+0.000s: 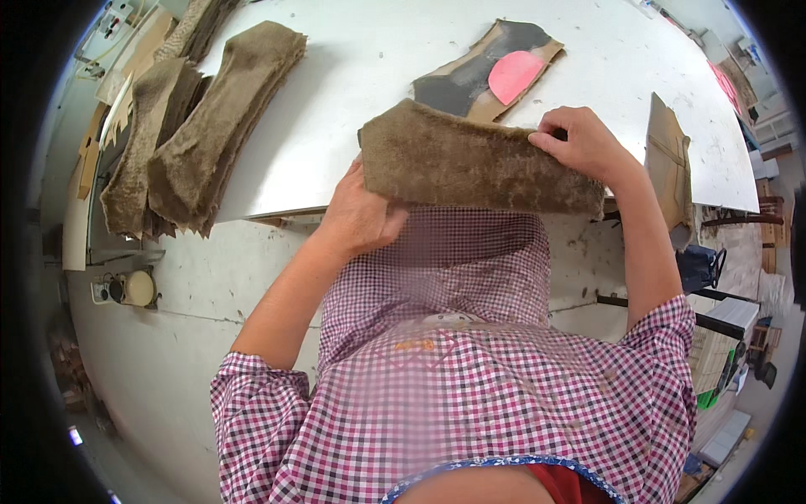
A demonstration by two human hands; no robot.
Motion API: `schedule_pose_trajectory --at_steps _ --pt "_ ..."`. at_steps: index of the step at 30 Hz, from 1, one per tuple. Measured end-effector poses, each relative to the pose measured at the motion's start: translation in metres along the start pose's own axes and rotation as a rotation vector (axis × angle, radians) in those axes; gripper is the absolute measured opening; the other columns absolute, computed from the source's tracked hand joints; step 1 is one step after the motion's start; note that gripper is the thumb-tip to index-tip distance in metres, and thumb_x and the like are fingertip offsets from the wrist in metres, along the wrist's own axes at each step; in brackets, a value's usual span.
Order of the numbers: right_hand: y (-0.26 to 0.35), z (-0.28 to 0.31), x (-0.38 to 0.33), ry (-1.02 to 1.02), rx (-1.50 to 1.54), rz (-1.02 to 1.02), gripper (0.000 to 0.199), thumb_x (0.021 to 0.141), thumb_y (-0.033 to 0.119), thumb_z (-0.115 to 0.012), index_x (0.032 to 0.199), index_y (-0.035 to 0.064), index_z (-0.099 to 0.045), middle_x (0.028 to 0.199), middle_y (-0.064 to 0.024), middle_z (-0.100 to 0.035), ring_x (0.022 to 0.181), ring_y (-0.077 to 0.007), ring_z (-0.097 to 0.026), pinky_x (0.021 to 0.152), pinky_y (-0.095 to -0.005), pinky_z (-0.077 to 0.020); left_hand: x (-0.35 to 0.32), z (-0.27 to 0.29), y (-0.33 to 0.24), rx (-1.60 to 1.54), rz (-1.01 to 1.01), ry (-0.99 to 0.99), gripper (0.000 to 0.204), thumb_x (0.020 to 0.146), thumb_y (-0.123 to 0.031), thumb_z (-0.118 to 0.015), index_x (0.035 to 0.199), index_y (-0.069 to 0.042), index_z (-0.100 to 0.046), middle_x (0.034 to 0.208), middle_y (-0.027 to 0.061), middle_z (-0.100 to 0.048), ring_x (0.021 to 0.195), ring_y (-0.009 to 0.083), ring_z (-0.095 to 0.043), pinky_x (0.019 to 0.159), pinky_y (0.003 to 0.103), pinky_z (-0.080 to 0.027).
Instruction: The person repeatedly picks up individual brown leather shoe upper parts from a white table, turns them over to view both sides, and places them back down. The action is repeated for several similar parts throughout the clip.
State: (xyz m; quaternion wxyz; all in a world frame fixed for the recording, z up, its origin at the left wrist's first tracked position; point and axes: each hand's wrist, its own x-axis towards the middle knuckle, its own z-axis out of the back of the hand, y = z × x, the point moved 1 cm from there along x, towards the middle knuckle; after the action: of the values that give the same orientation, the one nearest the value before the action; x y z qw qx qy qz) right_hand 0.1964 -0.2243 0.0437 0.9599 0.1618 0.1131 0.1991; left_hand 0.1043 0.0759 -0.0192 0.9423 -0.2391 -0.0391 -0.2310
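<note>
Both hands hold a brown fur piece (pixel 470 160) level over the near edge of the white table. My left hand (pixel 357 214) is closed on its left end, fingers hidden behind it and thumb below. Up at the right part of its far edge, my right hand (pixel 583 147) pinches the fur between thumb and fingers. Just beyond lies a tan-edged piece with a dark grey patch (pixel 457 88). A rounded pink piece (pixel 515 76) rests on that one.
Stacks of similar brown fur pieces (pixel 231 109) lie at the table's left, some overhanging the near edge. A tan piece (pixel 667 160) hangs partly over the edge at right. The white table (pixel 353 59) spans the far side. A dark bag (pixel 698 267) is below right.
</note>
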Motion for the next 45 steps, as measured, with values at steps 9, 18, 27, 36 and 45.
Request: schedule_pose_trajectory --at_steps 9,18,27,36,45 --pt "0.015 -0.08 -0.02 -0.339 -0.114 0.322 0.038 0.095 0.019 -0.053 0.13 0.0038 -0.051 0.138 -0.0124 -0.048 0.132 -0.0286 -0.041 0.114 -0.0415 -0.0269 0.002 0.022 0.023 -1.347 0.342 -0.121 0.051 0.09 -0.022 -0.036 0.127 0.01 -0.05 0.115 0.0166 -0.062 0.102 0.0236 -0.057 0.094 0.035 -0.042" --pt "0.014 -0.076 -0.023 -0.281 -0.036 0.288 0.044 0.099 0.031 -0.045 0.135 0.0064 -0.048 0.142 -0.0114 -0.045 0.135 -0.0267 -0.037 0.116 -0.0404 -0.0225 0.051 0.021 0.047 -0.554 0.482 -0.166 0.012 0.086 -0.009 -0.063 0.079 -0.001 -0.058 0.068 0.0012 -0.054 0.065 0.0103 -0.046 0.059 0.028 -0.04" --pt "0.014 -0.076 -0.026 -0.258 -0.053 0.254 0.047 0.099 0.036 -0.044 0.137 0.0085 -0.047 0.144 -0.0106 -0.043 0.138 -0.0261 -0.033 0.117 -0.04 -0.021 0.062 0.01 0.046 -0.345 0.596 -0.067 0.016 0.091 -0.012 -0.056 0.085 0.001 -0.053 0.077 0.0138 -0.06 0.068 0.0196 -0.055 0.064 0.035 -0.046" --pt "0.091 -0.072 0.008 -0.253 -0.04 0.502 0.048 0.096 0.031 -0.05 0.133 0.0 -0.048 0.143 -0.0108 -0.044 0.137 -0.0242 -0.034 0.115 -0.0407 -0.0231 0.047 0.0 0.056 -0.501 0.519 -0.224 0.018 0.085 -0.012 -0.067 0.08 0.001 -0.054 0.069 0.004 -0.057 0.06 0.0098 -0.048 0.055 0.027 -0.042" --pt "0.104 -0.092 0.037 -0.223 -0.202 0.498 0.048 0.096 0.029 -0.049 0.134 0.001 -0.046 0.143 -0.0094 -0.045 0.136 -0.0231 -0.036 0.114 -0.0396 -0.0241 0.028 0.014 0.04 -0.211 0.462 -0.43 0.025 0.081 -0.017 -0.069 0.102 -0.003 -0.067 0.094 0.0126 -0.061 0.081 0.025 -0.063 0.072 0.036 -0.052"
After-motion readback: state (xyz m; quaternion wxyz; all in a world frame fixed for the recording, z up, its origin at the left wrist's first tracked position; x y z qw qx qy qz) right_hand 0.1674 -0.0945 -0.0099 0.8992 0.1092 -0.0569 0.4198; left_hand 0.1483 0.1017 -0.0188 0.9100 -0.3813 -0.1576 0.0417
